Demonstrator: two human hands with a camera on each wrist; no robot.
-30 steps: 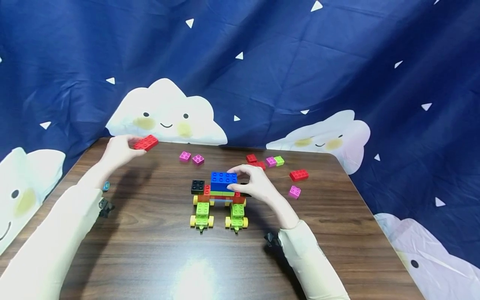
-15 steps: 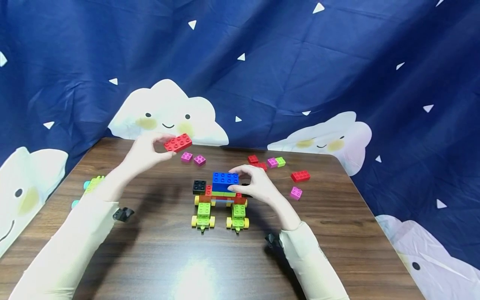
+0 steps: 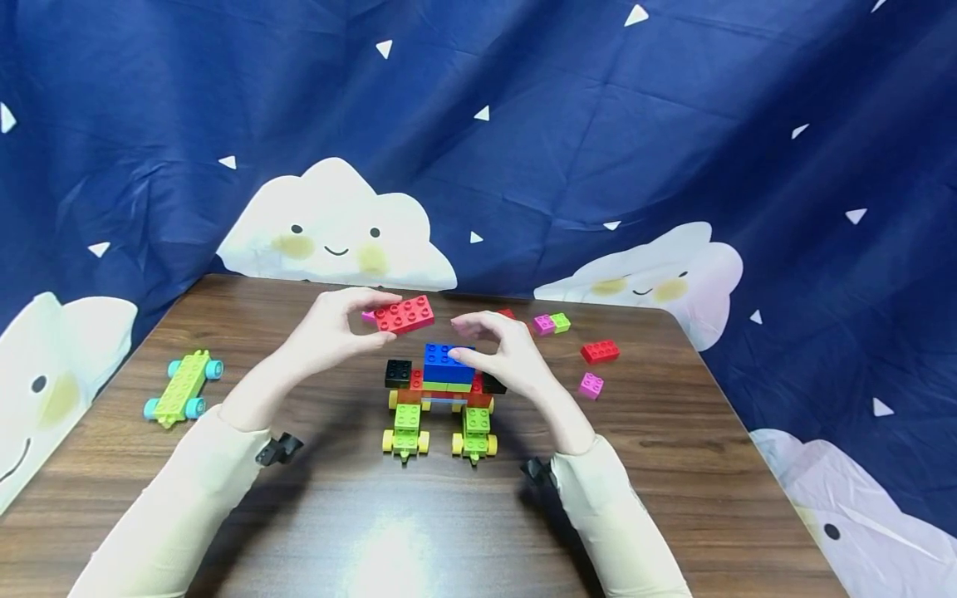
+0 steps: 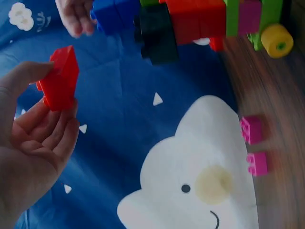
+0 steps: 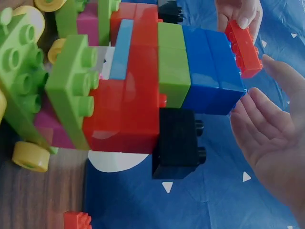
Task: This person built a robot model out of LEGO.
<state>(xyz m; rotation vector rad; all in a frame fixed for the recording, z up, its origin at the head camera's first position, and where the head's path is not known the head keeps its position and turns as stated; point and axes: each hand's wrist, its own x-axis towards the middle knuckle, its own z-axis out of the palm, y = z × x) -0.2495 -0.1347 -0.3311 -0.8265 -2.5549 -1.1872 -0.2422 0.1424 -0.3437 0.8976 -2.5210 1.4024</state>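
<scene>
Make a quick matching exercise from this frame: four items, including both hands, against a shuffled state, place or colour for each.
1. left hand
2. right hand
3. blue bricks
4. lime wheeled base

A. on top of a lime layer
B. holding nothing
C. has turquoise wheels
D. gripping a red brick

Pairs: 1-D, 2-B, 3-A, 4-C

A red brick (image 3: 404, 315) with eight studs — held in the air, slightly tilted — is near the blue top (image 3: 443, 371) of a wheeled model (image 3: 447, 387), but apart. This model stands upright on the surface (image 3: 329, 515).
</scene>
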